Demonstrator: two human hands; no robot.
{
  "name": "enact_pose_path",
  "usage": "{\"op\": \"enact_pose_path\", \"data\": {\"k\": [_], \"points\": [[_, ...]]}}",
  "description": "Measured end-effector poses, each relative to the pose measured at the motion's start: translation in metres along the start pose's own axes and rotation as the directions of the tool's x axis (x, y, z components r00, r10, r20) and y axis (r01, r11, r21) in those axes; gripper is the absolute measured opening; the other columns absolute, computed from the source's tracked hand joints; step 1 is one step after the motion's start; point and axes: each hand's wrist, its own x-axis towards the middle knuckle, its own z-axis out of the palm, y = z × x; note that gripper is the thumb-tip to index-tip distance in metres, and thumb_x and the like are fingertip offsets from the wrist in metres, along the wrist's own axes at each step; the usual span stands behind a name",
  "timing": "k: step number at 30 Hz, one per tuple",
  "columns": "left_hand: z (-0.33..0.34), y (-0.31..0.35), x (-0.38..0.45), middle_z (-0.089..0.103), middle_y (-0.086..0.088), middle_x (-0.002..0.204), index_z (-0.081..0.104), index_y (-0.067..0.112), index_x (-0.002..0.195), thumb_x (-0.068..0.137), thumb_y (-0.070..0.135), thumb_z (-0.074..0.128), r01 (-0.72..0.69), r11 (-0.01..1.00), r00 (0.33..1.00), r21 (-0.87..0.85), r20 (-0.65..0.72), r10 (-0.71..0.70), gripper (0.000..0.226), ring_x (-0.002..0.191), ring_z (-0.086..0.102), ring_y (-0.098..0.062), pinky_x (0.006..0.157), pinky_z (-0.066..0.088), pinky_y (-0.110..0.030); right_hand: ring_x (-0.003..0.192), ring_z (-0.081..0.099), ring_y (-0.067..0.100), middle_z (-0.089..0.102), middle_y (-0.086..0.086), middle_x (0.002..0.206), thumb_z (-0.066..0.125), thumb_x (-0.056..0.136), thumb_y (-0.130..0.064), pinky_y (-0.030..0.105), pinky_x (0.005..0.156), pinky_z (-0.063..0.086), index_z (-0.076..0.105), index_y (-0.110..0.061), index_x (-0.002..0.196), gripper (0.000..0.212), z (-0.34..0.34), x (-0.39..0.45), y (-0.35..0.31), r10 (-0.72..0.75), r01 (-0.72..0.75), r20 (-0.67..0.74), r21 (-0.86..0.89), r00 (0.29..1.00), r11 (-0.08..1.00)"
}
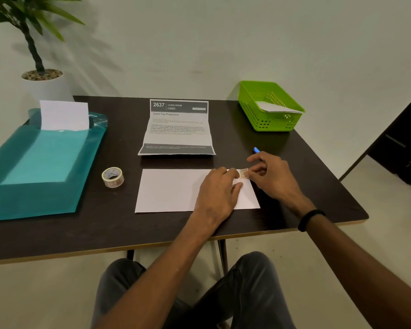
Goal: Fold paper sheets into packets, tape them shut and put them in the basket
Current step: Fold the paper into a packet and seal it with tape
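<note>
The left hand (220, 186) presses flat on the folded white paper packet (176, 189), right of the clear tape roll (113, 177). Further right, the right hand (268, 173) pinches a short tape strip (243, 173) at the packet's far edge. The strip may wrinkle or land crooked if the packet slips.

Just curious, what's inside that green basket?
In the green basket lies a folded white paper packet. Anything beneath it, and the basket floor, is hidden.
</note>
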Motion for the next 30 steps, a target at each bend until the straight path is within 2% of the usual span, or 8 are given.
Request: {"op": "enact_pose_path", "data": {"k": [4, 7, 10, 15, 21, 23, 30], "points": [[-0.001, 0.002, 0.0, 0.064, -0.007, 0.134, 0.063, 0.018, 0.136, 0.103, 0.039, 0.059, 0.029, 1.0, 0.999, 0.01, 0.03, -0.029, 0.039, 0.123, 0.056, -0.022, 0.106, 0.044, -0.032, 0.087, 0.072, -0.001, 0.075, -0.013, 0.095, 0.082, 0.088, -0.022, 0.014, 0.081, 0.055, 0.068, -0.022, 0.12, 0.035, 0.003, -0.003, 0.004, -0.001, 0.003, -0.029, 0.069, 1.0, 0.998], [-0.003, 0.003, 0.001, 0.064, -0.007, 0.134, 0.064, 0.018, 0.135, 0.103, 0.04, 0.058, 0.046, 0.999, 0.998, 0.014, 0.039, -0.047, 0.04, 0.122, 0.057, -0.021, 0.105, 0.044, -0.031, 0.086, 0.07, -0.007, 0.072, -0.02, 0.091, 0.082, 0.088, -0.022, 0.016, 0.082, 0.057, 0.068, -0.023, 0.118, 0.033, 0.006, -0.004, 0.006, 0.012, -0.008, -0.046, 0.086, 0.999, 0.996], [-0.005, 0.004, 0.0, 0.062, -0.006, 0.137, 0.062, 0.019, 0.137, 0.104, 0.041, 0.056, 0.047, 0.998, 0.997, 0.03, 0.064, -0.049, 0.041, 0.125, 0.055, -0.02, 0.107, 0.043, -0.031, 0.086, 0.068, -0.012, 0.069, -0.024, 0.088, 0.081, 0.089, -0.022, 0.008, 0.076, 0.053, 0.068, -0.021, 0.118, 0.032, 0.008, -0.008, 0.008, -0.006, 0.011, -0.069, 0.076, 0.998, 0.997], [-0.006, 0.005, 0.001, 0.059, -0.007, 0.142, 0.057, 0.023, 0.144, 0.107, 0.041, 0.049, 0.022, 0.996, 0.994, 0.084, 0.105, -0.031, 0.042, 0.128, 0.053, -0.022, 0.11, 0.041, -0.032, 0.085, 0.067, -0.013, 0.07, -0.02, 0.091, 0.08, 0.089, -0.024, 0.004, 0.075, 0.052, 0.067, -0.018, 0.121, 0.035, 0.01, -0.011, 0.01, -0.051, 0.057, -0.091, 0.067, 0.995, 0.996], [-0.003, 0.004, 0.005, 0.055, -0.007, 0.144, 0.051, 0.029, 0.149, 0.109, 0.042, 0.04, 0.011, 0.981, 0.981, 0.195, 0.19, -0.048, 0.044, 0.129, 0.052, -0.022, 0.112, 0.042, -0.033, 0.087, 0.067, -0.014, 0.067, -0.026, 0.089, 0.08, 0.089, -0.024, 0.003, 0.076, 0.051, 0.066, -0.018, 0.124, 0.038, 0.013, -0.01, 0.013, -0.071, 0.076, -0.092, 0.054, 0.993, 0.996], [-0.001, 0.004, 0.005, 0.054, -0.007, 0.145, 0.05, 0.03, 0.15, 0.11, 0.043, 0.037, 0.007, 0.972, 0.974, 0.234, 0.218, -0.06, 0.044, 0.13, 0.051, -0.024, 0.113, 0.042, -0.034, 0.088, 0.068, -0.012, 0.068, -0.025, 0.089, 0.08, 0.089, -0.023, 0.005, 0.079, 0.053, 0.067, -0.018, 0.122, 0.037, 0.014, -0.011, 0.014, -0.085, 0.09, -0.105, 0.047, 0.991, 0.995], [-0.001, 0.006, 0.005, 0.053, -0.008, 0.147, 0.047, 0.028, 0.151, 0.111, 0.04, 0.036, 0.006, 0.965, 0.97, 0.262, 0.235, -0.07, 0.044, 0.133, 0.049, -0.023, 0.115, 0.036, -0.036, 0.09, 0.069, -0.008, 0.069, -0.025, 0.088, 0.081, 0.089, -0.023, 0.03, 0.092, 0.06, 0.069, -0.018, 0.12, 0.034, 0.017, -0.015, 0.015, -0.117, 0.121, -0.128, 0.023, 0.985, 0.992]]}}
